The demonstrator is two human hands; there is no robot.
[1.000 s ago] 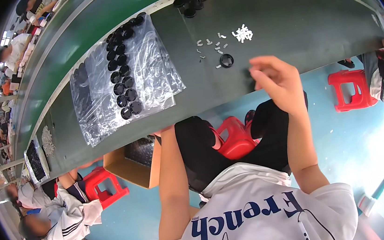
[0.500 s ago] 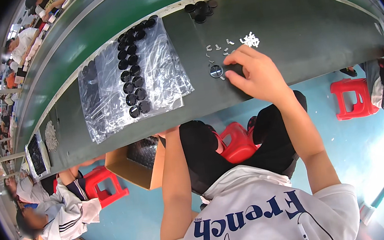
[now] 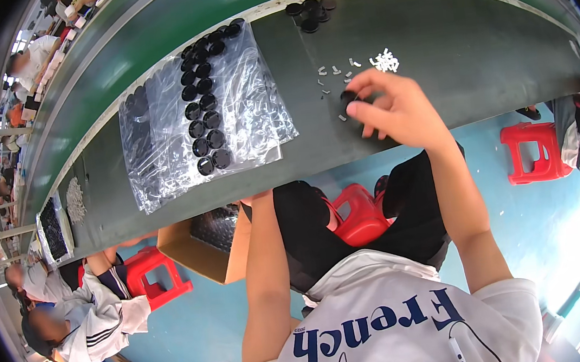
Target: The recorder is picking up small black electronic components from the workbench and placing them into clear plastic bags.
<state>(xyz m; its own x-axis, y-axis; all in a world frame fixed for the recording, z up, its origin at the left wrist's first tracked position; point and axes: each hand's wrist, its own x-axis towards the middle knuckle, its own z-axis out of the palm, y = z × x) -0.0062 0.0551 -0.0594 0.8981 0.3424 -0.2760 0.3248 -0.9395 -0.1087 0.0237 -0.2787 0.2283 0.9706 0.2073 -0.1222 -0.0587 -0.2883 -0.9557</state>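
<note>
Boldly blue-lettered white shirt [image 3: 392,345], right hand [image 3: 399,108] pinching black disc [image 3: 346,98]

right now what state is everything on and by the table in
right hand: closed on one disc
held black disc: tilted, by the thumb and fingers
left hand: mostly hidden, grip unclear
plastic bags: flat, wrinkled
discs on the bags: lined up in rough columns
white pieces: mostly heaped, some scattered
cardboard box: open
</note>
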